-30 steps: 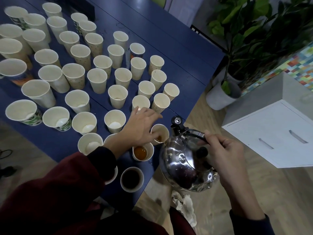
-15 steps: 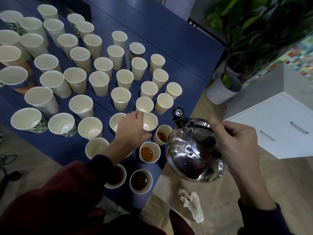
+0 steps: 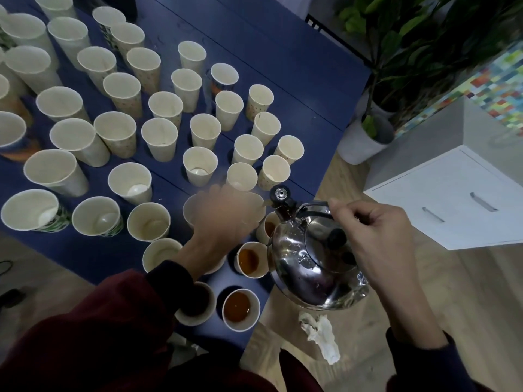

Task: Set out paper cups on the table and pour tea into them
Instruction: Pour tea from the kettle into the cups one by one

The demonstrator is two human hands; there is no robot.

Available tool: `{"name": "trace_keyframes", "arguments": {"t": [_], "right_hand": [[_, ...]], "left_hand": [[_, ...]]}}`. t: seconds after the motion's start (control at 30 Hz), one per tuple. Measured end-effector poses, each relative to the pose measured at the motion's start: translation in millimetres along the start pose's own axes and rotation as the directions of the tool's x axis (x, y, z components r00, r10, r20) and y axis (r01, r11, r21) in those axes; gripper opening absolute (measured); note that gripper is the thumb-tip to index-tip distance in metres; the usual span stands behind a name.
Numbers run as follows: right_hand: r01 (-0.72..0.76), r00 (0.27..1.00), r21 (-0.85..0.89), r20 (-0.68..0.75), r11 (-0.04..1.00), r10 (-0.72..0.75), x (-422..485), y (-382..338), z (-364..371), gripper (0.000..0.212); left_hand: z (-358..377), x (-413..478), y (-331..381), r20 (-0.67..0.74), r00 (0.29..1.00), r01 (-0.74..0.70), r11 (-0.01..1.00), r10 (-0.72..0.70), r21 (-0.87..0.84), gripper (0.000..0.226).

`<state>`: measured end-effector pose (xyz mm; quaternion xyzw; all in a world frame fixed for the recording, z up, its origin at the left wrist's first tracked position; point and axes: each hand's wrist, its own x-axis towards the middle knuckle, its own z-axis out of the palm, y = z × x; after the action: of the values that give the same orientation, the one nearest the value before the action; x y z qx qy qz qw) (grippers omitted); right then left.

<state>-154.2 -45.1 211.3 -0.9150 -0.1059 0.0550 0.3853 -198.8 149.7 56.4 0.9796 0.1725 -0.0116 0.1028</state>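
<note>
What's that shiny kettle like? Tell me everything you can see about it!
The kettle is round and made of shiny silver metal that mirrors the room, with some drops on it. Its lid has a black knob. The short spout ends in a dark cap with a small metal button. The right hand grips its dark handle from above and holds it in the air by the table edge. It is tipped so the spout points down over a cup with some tea in it.

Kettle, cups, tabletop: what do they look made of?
Kettle: polished metal, likely stainless steel; mirror reflections. Black knob is probably plastic.
Cups: paper, matte cream inside, rolled rims.
Tabletop: blue painted boards, maybe wood; plank seams visible.
</note>
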Motion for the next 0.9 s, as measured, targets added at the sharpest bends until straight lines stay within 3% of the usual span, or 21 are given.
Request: {"name": "trace_keyframes", "arguments": {"t": [0.9], "right_hand": [[-0.064, 0.998, -0.031, 0.023, 0.997, 0.065, -4.5, -4.7, 3.8, 0.044]], "left_hand": [[1.4, 0.2, -7.0, -0.024, 0.999, -0.029, 0.998, 0.028, -0.048, 0.068]]}}
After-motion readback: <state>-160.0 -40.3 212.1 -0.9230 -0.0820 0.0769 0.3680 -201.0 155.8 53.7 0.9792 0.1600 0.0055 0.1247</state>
